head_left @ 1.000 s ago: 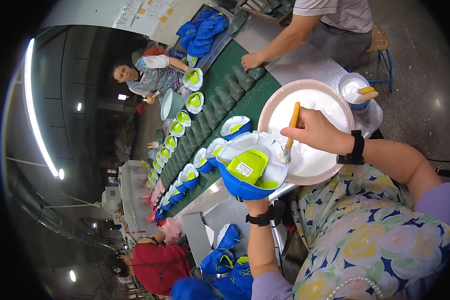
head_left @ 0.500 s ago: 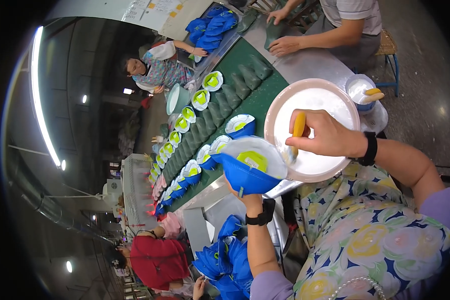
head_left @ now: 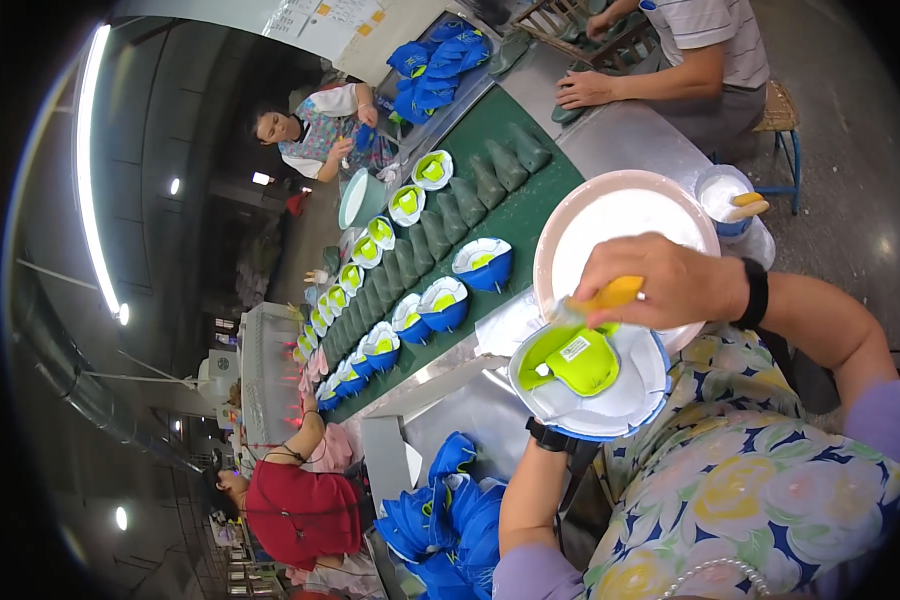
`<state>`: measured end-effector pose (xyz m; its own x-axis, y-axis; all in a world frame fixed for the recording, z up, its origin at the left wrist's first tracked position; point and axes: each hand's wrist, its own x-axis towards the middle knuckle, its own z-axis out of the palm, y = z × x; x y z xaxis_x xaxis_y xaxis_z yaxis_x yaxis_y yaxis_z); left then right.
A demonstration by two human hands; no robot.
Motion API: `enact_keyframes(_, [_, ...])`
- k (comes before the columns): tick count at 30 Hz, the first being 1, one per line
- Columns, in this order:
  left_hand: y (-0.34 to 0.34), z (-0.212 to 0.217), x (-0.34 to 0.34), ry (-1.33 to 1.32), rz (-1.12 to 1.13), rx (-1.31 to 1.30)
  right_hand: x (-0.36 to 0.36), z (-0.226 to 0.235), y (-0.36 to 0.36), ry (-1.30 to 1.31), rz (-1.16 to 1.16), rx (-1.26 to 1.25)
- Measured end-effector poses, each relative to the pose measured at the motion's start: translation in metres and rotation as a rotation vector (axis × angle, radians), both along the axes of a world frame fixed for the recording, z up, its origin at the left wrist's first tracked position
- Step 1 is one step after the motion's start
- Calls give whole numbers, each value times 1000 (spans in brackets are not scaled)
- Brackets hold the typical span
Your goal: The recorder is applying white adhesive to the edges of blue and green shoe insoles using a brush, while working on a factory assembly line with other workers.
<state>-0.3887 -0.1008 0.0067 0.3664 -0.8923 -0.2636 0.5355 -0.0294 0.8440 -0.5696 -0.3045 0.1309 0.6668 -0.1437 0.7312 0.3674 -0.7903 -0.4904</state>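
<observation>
My left hand is mostly hidden beneath a blue shoe upper [head_left: 625,385], with the left forearm [head_left: 535,490] rising under it. The upper's white underside and lime-green inner lining with a small label face up. My right hand [head_left: 660,280] grips a yellow-handled brush [head_left: 610,293], whose bristle end lies over the upper's far left rim. Just beyond both hands sits a wide pink basin [head_left: 542,245] of white liquid, partly covered by the right hand and the upper.
A green conveyor belt [head_left: 545,195] carries grey-green shoe lasts [head_left: 485,180] and rows of uppers [head_left: 483,265]. More blue uppers [head_left: 440,520] are heaped lower left. Right of the basin stands a tub with a brush [head_left: 725,190]. Co-workers sit at far right, far left and in red [head_left: 305,510].
The upper has moved right and tipped so its inside faces up. My right hand has brought the brush out of the basin and over the upper's edge.
</observation>
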Motion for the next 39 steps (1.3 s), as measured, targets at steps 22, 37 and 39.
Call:
enact_keyframes(22, [11,22,23,-374,166,-122,-9,2,-29,388,16,260])
enact_keyframes(37, [-9,39,51,-613,258,-209,-15,-7,-26,43,-30,296])
enact_keyframes(39, [-5,42,70,-567,319,-136,-16,-13,-31,-2,-155,407])
